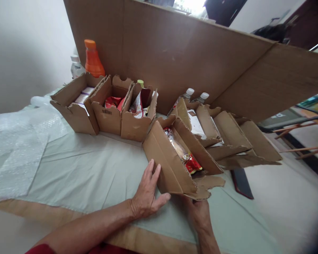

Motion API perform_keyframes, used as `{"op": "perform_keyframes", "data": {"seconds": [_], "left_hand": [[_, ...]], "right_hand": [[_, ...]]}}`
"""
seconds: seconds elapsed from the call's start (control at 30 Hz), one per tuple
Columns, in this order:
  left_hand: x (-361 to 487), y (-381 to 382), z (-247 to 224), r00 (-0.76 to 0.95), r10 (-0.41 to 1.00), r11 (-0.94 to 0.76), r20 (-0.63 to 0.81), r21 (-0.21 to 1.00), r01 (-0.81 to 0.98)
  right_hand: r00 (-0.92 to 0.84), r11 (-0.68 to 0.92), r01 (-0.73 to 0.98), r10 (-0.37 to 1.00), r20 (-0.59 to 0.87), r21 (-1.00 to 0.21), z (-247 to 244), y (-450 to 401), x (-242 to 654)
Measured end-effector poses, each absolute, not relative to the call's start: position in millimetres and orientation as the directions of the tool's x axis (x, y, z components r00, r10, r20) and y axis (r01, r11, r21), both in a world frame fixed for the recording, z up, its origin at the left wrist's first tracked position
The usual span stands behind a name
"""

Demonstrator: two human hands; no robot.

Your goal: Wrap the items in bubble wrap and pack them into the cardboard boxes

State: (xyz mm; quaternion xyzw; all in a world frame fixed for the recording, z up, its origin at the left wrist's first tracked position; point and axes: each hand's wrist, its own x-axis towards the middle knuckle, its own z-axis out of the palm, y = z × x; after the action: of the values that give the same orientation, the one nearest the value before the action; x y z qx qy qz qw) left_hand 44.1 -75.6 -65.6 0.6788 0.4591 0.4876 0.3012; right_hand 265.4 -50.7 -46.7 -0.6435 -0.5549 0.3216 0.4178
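Note:
An open cardboard box (163, 162), pulled forward out of the row, sits tilted in front of me. Inside it lies a red and clear snack packet (192, 163). My left hand (148, 194) rests against the box's left side, fingers spread, with the thumb pointing toward its lower front edge. Under the torn front flap, my right hand (200, 213) grips the box from below; its fingertips are hidden by the cardboard.
To the left stand cardboard boxes holding a white packet (86, 94), a red packet (113, 102) and a pouch (139, 106). Several tilted boxes (233, 128) are at right. Behind are an orange bottle (94, 61) and a large cardboard panel (175, 49). Bubble wrap (21, 141) and a dark phone (241, 183) lie nearby.

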Motion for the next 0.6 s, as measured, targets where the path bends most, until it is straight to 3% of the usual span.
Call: {"op": "perform_keyframes", "data": {"seconds": [0.23,0.43,0.6], "left_hand": [[24.1,-55.5,-54.6,-0.081,0.965,-0.227,0.249,0.949,0.22],[8.2,-35.0,-45.7,-0.34,0.935,-0.046,0.104,0.984,0.174],[6.1,-34.6,-36.5,-0.336,0.937,-0.038,0.097,0.984,0.176]], "right_hand": [[0.305,-0.104,0.527,0.949,0.073,-0.843,-42.7,-46.5,215.2],[0.162,0.016,0.682,0.971,0.173,-0.731,-41.6,21.7,178.5],[0.072,0.08,0.715,0.98,0.187,-0.695,-54.4,54.3,168.8]]}}
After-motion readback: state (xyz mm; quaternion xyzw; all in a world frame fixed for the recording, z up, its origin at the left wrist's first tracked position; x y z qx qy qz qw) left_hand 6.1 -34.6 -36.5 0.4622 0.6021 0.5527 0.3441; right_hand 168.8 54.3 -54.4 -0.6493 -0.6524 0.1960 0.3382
